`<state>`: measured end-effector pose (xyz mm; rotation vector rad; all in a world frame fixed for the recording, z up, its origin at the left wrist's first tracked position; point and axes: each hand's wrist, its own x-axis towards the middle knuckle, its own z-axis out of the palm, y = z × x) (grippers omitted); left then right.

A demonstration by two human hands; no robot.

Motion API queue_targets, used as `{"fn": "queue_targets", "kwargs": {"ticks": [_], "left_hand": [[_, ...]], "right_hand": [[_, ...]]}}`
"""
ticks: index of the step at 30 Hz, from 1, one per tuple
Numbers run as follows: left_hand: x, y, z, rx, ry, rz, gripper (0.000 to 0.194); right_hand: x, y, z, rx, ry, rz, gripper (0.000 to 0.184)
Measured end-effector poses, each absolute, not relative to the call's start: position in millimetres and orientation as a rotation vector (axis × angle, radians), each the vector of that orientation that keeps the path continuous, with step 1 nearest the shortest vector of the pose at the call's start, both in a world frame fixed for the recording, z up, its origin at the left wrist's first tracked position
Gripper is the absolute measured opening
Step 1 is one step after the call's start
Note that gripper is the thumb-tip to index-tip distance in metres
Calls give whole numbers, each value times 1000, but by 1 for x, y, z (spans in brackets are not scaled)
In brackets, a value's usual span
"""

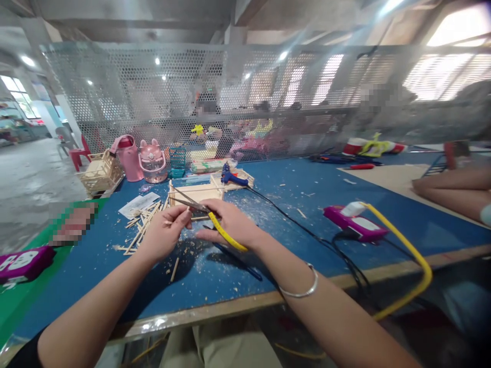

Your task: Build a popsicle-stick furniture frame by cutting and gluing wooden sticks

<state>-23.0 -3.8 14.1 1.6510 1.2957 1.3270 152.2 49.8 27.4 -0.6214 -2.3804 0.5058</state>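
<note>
My right hand (230, 222) is closed on yellow-handled scissors (209, 217), their blades pointing up and left. My left hand (164, 230) pinches a thin wooden stick (168, 222) right at the blades. Both hands hover over the blue table (268, 204), just in front of a small open wooden box (196, 193) built from sticks. A pile of loose wooden sticks (142, 225) lies to the left of my left hand, with wood chips scattered beneath. A silver bangle sits on my right wrist.
A blue glue gun (231, 177) with a black cord lies behind the box. A purple device (355, 225) and yellow tube (406, 250) sit right. Pink containers (140, 158) and a stick basket (100, 172) stand back left. Another person's arm (452, 189) rests at far right.
</note>
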Motion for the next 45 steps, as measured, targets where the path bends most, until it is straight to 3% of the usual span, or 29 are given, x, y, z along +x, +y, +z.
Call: {"fn": "queue_targets", "kwargs": {"ticks": [7,32,45], "left_hand": [[-24,-2,15,1819,1420,1312,30],[-29,-4,17,2081,1456,1308,28],[-29,-5,16,2119,1437,1312,26]], "right_hand": [[155,53,25,-724,-2465,308,64],[154,51,24,-522,-2468,399,59],[151,47,23,-679,-2419,321,54]]}}
